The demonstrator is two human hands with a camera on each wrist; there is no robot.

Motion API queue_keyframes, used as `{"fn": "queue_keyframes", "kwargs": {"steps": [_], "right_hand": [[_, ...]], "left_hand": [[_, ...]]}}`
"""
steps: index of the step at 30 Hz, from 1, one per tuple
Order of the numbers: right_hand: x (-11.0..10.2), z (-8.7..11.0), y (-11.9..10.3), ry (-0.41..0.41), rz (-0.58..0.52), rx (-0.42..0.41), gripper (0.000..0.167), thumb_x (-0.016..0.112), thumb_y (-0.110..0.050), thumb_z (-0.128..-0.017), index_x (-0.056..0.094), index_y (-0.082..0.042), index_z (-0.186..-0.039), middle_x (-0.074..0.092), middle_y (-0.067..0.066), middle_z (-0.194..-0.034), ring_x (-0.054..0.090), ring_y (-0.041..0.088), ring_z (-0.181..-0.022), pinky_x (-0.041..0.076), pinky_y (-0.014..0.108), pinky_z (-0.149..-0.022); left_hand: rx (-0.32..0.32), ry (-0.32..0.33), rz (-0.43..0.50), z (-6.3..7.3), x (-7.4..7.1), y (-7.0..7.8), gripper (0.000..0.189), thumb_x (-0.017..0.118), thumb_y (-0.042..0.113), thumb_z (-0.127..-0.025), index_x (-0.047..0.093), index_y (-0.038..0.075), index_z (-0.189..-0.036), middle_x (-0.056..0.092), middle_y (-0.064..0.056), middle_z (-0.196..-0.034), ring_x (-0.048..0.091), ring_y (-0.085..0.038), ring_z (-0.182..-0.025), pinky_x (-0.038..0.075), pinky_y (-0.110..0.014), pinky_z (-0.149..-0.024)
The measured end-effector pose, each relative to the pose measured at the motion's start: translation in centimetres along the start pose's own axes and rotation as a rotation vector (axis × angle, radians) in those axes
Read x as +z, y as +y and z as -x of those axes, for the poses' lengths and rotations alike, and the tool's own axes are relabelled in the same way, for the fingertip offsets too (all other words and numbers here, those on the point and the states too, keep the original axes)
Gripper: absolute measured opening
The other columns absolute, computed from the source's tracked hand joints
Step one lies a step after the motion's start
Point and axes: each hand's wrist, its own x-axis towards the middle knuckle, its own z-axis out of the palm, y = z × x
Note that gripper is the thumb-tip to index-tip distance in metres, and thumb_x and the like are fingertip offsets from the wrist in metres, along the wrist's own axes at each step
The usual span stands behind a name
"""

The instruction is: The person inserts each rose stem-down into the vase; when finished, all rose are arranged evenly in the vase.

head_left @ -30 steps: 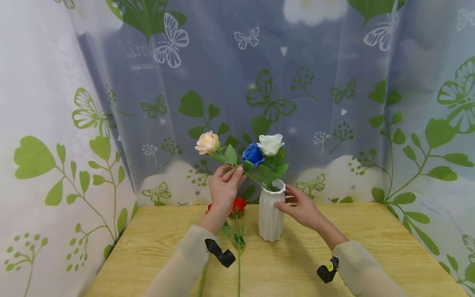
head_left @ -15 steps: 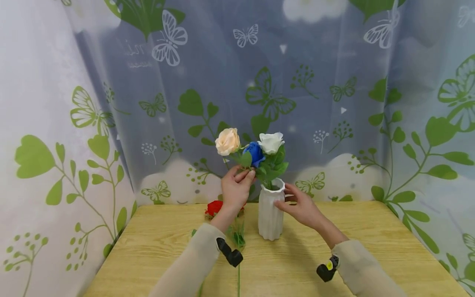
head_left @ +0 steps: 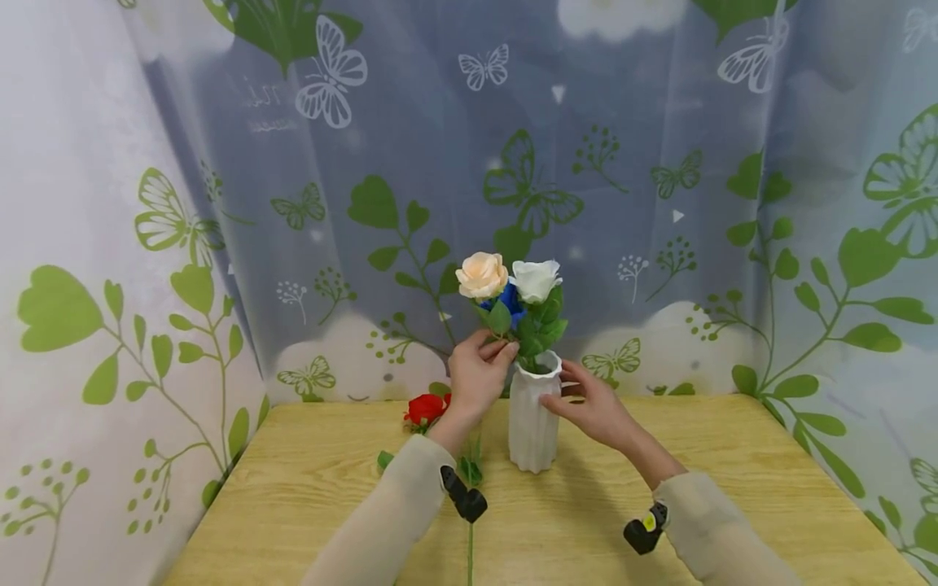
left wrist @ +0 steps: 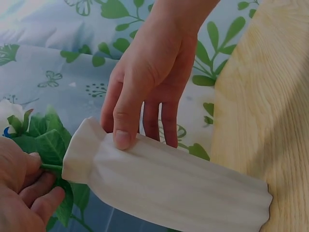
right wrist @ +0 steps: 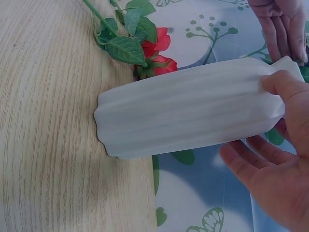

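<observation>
A white ribbed vase (head_left: 533, 423) stands upright on the table, holding a white rose (head_left: 536, 282) and a blue rose (head_left: 512, 304). My right hand (head_left: 597, 408) grips the vase near its neck from the right, thumb in front, as the right wrist view also shows. At the left of the rim, my left hand (head_left: 479, 373) pinches the green stem of a peach rose (head_left: 481, 276). That stem (left wrist: 52, 166) meets the vase mouth in the left wrist view. The peach bloom overlaps the blue one in the head view.
Red roses (head_left: 425, 409) lie on the wooden table (head_left: 308, 456) left of the vase, partly behind my left forearm; their leaves (right wrist: 126, 48) show in the right wrist view. A printed curtain (head_left: 410, 122) hangs behind the table and at both sides.
My left hand has moved right, bringing the peach rose over beside the white rose and its stem to the vase mouth. The right hand and vase have stayed put.
</observation>
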Motion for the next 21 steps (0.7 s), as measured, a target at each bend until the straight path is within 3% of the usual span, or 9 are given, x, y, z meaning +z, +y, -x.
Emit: {"fn": "queue_keyframes", "kwargs": {"steps": [5, 11, 16, 21], "right_hand": [[-0.04, -0.06, -0.12, 0.001, -0.001, 0.001, 0.077, 0.072, -0.036, -0.102, 0.036, -0.005, -0.162, 0.056, 0.026, -0.15, 0.061, 0.044, -0.131, 0.061, 0.052, -0.098], [-0.04, -0.07, -0.08, -0.001, -0.006, 0.002, 0.077, 0.072, -0.036, -0.102, 0.036, -0.006, -0.163, 0.054, 0.026, -0.151, 0.061, 0.044, -0.132, 0.061, 0.051, -0.098], [-0.06, -0.04, -0.05, 0.0, -0.005, 0.005, 0.077, 0.072, -0.035, -0.102, 0.036, -0.006, -0.163, 0.054, 0.026, -0.151, 0.06, 0.045, -0.132, 0.061, 0.052, -0.098], [-0.09, 0.02, -0.04, 0.002, -0.001, 0.004, 0.077, 0.072, -0.035, -0.102, 0.035, -0.006, -0.163, 0.054, 0.026, -0.151, 0.06, 0.045, -0.132, 0.061, 0.053, -0.099]], "left_hand": [[-0.002, -0.042, -0.064, 0.0, 0.0, 0.29, 0.018, 0.078, 0.01, -0.095, 0.075, 0.0, -0.109, 0.081, -0.02, -0.103, 0.079, -0.031, -0.1, 0.067, -0.038, -0.08], [0.002, -0.101, -0.138, -0.09, 0.12, 0.39, 0.015, 0.078, 0.013, -0.096, 0.077, 0.003, -0.108, 0.08, -0.018, -0.106, 0.079, -0.029, -0.103, 0.067, -0.04, -0.085], [-0.005, -0.157, -0.101, -0.3, -0.07, 0.41, 0.022, 0.073, 0.019, -0.101, 0.077, 0.001, -0.113, 0.08, -0.02, -0.106, 0.079, -0.031, -0.1, 0.067, -0.04, -0.082], [-0.007, -0.225, -0.06, -0.44, -0.67, 0.13, 0.038, 0.058, 0.03, -0.111, 0.075, 0.0, -0.126, 0.079, -0.02, -0.11, 0.078, -0.034, -0.101, 0.065, -0.042, -0.087]]}}
